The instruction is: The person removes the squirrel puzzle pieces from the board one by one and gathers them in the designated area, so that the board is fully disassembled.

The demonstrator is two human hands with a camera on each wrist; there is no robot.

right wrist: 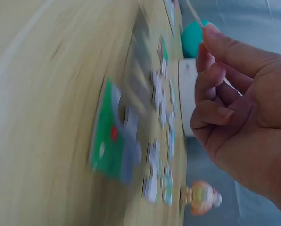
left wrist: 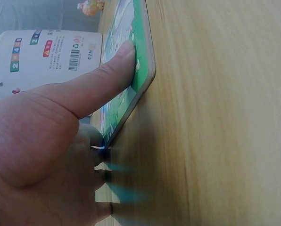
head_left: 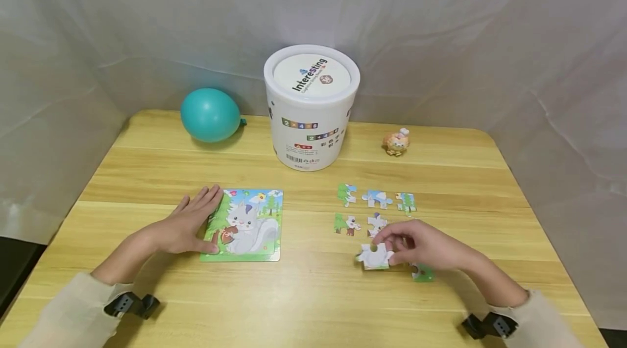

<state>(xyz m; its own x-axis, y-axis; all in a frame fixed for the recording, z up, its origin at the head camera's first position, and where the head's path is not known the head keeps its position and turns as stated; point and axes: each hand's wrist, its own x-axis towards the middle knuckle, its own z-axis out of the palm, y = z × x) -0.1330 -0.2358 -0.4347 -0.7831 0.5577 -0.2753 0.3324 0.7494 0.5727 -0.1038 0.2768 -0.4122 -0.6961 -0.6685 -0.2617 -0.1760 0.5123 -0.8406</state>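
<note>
My right hand (head_left: 425, 244) pinches a grey-and-white puzzle piece (head_left: 375, 256) between thumb and fingertips, lifted off the table. In the right wrist view the held piece is a thin blurred edge at the top. Below and beside that hand lie several loose puzzle pieces (head_left: 377, 199) in rough rows; a green corner piece (head_left: 423, 273) is partly covered by the hand. On the left, a squirrel picture puzzle board (head_left: 247, 225) lies flat. My left hand (head_left: 188, 223) rests at its left edge, thumb on the board's lower left corner, fingers extended along the side.
A white lidded bucket (head_left: 313, 114) stands at the back middle. Left of it sits a teal balloon (head_left: 210, 115), and to its right a small orange figurine (head_left: 396, 142). A grey cloth (head_left: 421, 37) hangs behind the wooden table (head_left: 303, 304).
</note>
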